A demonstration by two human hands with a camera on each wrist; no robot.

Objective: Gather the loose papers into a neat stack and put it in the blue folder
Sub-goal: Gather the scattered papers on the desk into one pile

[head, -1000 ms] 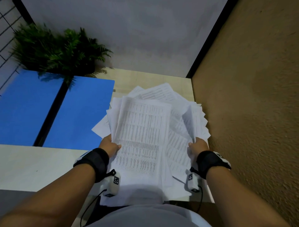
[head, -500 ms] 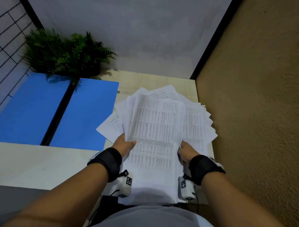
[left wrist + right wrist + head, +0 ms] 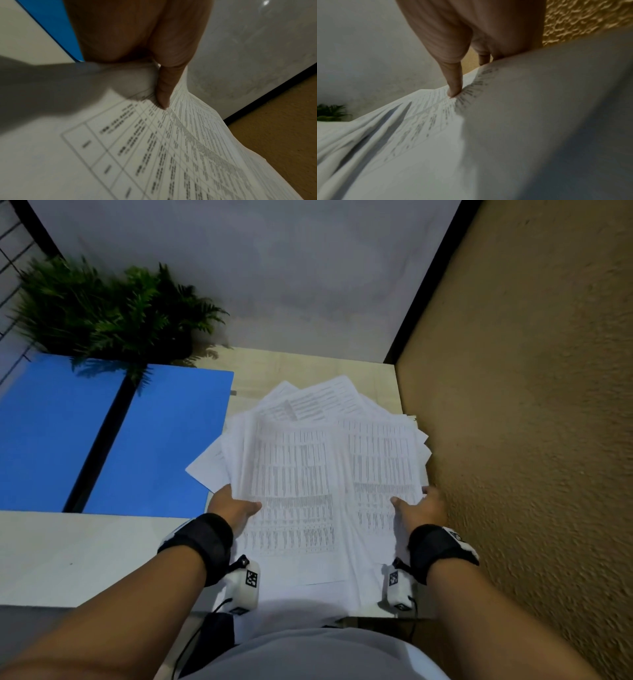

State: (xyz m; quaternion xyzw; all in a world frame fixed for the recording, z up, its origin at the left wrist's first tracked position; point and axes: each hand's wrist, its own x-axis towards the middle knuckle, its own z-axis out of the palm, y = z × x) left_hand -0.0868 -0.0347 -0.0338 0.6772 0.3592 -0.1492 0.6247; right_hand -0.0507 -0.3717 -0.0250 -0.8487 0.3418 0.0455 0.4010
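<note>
Since half a second ago the right hand has shifted outward to the right edge of the papers, and the sheets have spread wider between the two hands. Both hands grasp the fanned pile by its near side edges, thumbs on top; the left hand has its fingers hidden beneath the sheets, and so does the right. Printed tables cover the pages, but the writing is too blurred to read. The pile sits over the right end of the worktop, close to the tan wall on the right. Open blue folder lies flat just left of the papers, its left part cut off by the frame. A fern overhangs the folder's far edge.
</note>
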